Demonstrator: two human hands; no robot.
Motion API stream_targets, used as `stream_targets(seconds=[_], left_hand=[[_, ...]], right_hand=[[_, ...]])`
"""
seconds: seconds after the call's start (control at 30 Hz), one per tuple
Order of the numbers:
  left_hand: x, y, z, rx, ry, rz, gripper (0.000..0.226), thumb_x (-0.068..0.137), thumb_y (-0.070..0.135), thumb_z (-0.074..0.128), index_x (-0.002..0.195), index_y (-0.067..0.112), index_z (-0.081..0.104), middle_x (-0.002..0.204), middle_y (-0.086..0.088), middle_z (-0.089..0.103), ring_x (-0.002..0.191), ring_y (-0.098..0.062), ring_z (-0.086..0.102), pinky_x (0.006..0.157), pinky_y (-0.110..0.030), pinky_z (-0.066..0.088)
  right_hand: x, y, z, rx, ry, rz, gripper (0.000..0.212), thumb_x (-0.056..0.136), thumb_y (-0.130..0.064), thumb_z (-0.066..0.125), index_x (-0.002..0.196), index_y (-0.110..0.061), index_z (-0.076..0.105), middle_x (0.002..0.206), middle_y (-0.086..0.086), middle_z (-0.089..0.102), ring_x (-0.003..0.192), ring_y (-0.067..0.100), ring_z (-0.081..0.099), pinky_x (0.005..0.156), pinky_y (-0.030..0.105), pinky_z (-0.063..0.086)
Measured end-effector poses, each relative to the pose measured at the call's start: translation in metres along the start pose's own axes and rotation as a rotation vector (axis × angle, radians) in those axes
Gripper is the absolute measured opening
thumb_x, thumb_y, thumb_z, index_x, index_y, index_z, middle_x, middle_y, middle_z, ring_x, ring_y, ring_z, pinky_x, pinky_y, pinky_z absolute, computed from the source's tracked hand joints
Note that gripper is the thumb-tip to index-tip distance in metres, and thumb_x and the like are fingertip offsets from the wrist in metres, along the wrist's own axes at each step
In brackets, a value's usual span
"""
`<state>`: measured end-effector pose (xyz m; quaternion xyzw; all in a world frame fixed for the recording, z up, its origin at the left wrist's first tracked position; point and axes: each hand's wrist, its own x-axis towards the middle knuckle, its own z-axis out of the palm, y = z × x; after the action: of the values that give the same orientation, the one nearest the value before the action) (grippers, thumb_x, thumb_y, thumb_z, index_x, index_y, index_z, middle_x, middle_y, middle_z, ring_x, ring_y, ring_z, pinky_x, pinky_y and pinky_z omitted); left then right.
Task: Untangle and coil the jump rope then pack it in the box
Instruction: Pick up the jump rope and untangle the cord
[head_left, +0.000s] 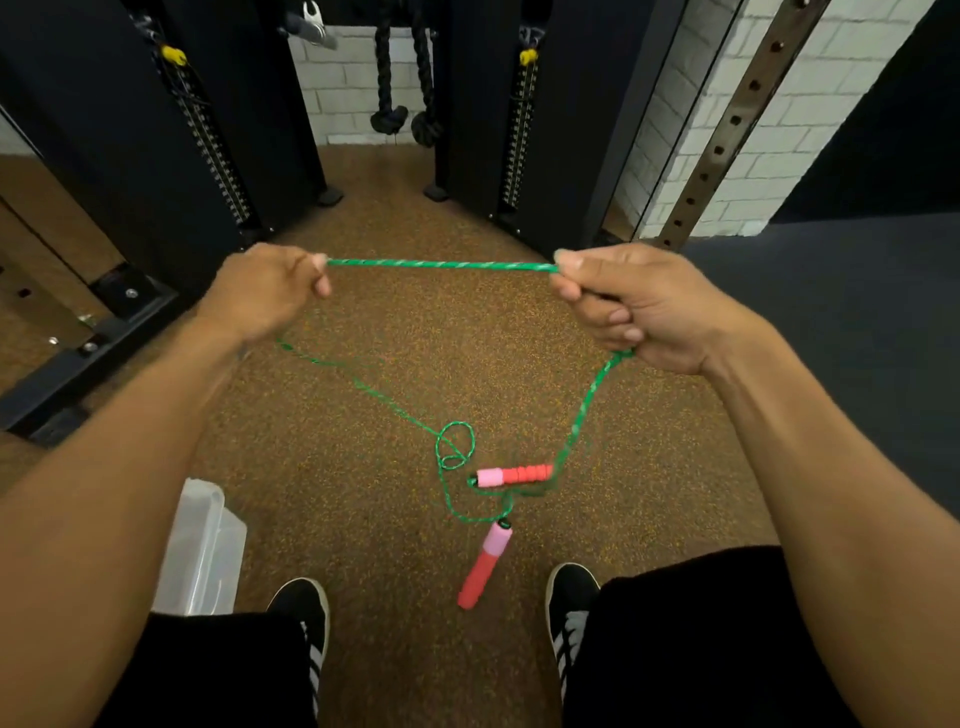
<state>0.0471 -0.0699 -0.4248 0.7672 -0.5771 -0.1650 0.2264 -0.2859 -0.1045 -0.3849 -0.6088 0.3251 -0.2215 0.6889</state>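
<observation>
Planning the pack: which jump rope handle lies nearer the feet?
The handle between the shoes, angled toward the person; the other handle lies crosswise farther off.

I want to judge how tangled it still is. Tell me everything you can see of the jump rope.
The jump rope is a thin green braided cord with lighter flecks. A taut, level stretch runs between the left hand and the right hand, each closed in a grip on it. From both hands it hangs slack toward the brown floor, forming a small loop near two red handles with pink ends. One handle lies level, the other slants toward the shoes.
</observation>
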Motion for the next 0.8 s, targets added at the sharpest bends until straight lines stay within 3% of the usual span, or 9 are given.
stream_targets(seconds=[0.2,0.27,0.33,0.43,0.5,0.57,0.67,0.73,0.8], left_hand=[[0.004,-0.016,0.038,0.245,-0.098,-0.194,0.035,0.102,0.036,0.045,0.088,0.016,0.069,0.085,-0.008,0.066,0.072,-0.022,0.059,0.060,-0.032,0.040],[-0.002,-0.011,0.050,0.189,-0.273,-0.201,0.029,0.100,0.032,0.050,0.093,0.013,0.071,0.093,-0.008,0.070,0.079,-0.021,0.063,0.062,-0.032,0.045],[-0.009,-0.005,0.059,0.118,-0.434,-0.140,0.025,0.098,0.029,0.055,0.112,0.014,0.070,0.115,-0.007,0.070,0.102,-0.024,0.065,0.082,-0.038,0.053],[-0.021,0.024,0.054,-0.224,-0.479,0.058,0.056,0.086,0.056,0.061,0.134,0.028,0.056,0.138,0.003,0.059,0.126,-0.018,0.055,0.108,-0.049,0.041],[-0.031,0.051,0.050,-0.628,-0.540,0.156,0.039,0.096,0.045,0.052,0.127,0.023,0.061,0.128,0.000,0.067,0.119,-0.017,0.062,0.106,-0.043,0.044],[-0.043,0.078,0.047,-0.824,-0.569,0.242,0.033,0.103,0.032,0.041,0.108,0.012,0.066,0.099,-0.008,0.074,0.094,-0.019,0.071,0.091,-0.032,0.053],[-0.046,0.084,0.045,-0.704,-0.451,0.408,0.034,0.102,0.040,0.042,0.089,0.022,0.068,0.059,0.004,0.046,0.055,-0.017,0.043,0.057,-0.032,0.041],[-0.031,0.062,0.046,-0.576,-0.366,0.394,0.036,0.100,0.047,0.043,0.080,0.028,0.067,0.059,0.006,0.039,0.058,-0.020,0.035,0.057,-0.036,0.034],[-0.018,0.036,0.046,-0.425,-0.196,0.228,0.038,0.102,0.046,0.039,0.080,0.025,0.061,0.066,0.007,0.045,0.065,-0.019,0.043,0.064,-0.040,0.044]], right_hand=[[0.000,-0.001,0.017,-0.004,-0.096,-0.023,0.031,0.096,-0.035,0.052,0.072,-0.015,0.054,0.046,-0.004,0.038,0.034,0.005,0.033,0.036,0.015,0.029],[0.001,-0.001,0.024,0.008,-0.114,-0.042,0.032,0.096,-0.034,0.051,0.071,-0.015,0.053,0.046,-0.003,0.041,0.035,0.007,0.036,0.036,0.016,0.033],[0.004,0.000,0.031,-0.013,-0.109,-0.038,0.031,0.095,-0.035,0.050,0.071,-0.015,0.052,0.046,-0.002,0.042,0.035,0.007,0.037,0.036,0.016,0.034],[0.012,0.006,0.037,-0.082,-0.103,-0.001,0.032,0.101,-0.032,0.047,0.074,-0.015,0.052,0.047,-0.003,0.043,0.036,0.008,0.038,0.038,0.019,0.031],[0.017,0.010,0.038,-0.113,-0.075,0.020,0.033,0.104,-0.030,0.044,0.077,-0.015,0.053,0.048,-0.003,0.044,0.037,0.008,0.038,0.040,0.020,0.031],[0.021,0.012,0.039,-0.120,-0.032,0.016,0.032,0.105,-0.029,0.045,0.078,-0.014,0.055,0.050,-0.003,0.047,0.039,0.008,0.040,0.041,0.021,0.033],[0.023,0.012,0.034,-0.134,-0.007,0.066,0.031,0.103,-0.032,0.049,0.080,-0.014,0.059,0.053,-0.002,0.051,0.044,0.010,0.045,0.045,0.022,0.038],[0.016,0.010,0.024,-0.182,-0.032,0.154,0.030,0.100,-0.036,0.053,0.079,-0.016,0.060,0.053,-0.002,0.050,0.043,0.010,0.045,0.044,0.020,0.037],[0.008,0.007,0.011,-0.161,-0.024,0.204,0.030,0.097,-0.037,0.055,0.076,-0.016,0.060,0.047,-0.004,0.044,0.035,0.006,0.037,0.036,0.016,0.029]])
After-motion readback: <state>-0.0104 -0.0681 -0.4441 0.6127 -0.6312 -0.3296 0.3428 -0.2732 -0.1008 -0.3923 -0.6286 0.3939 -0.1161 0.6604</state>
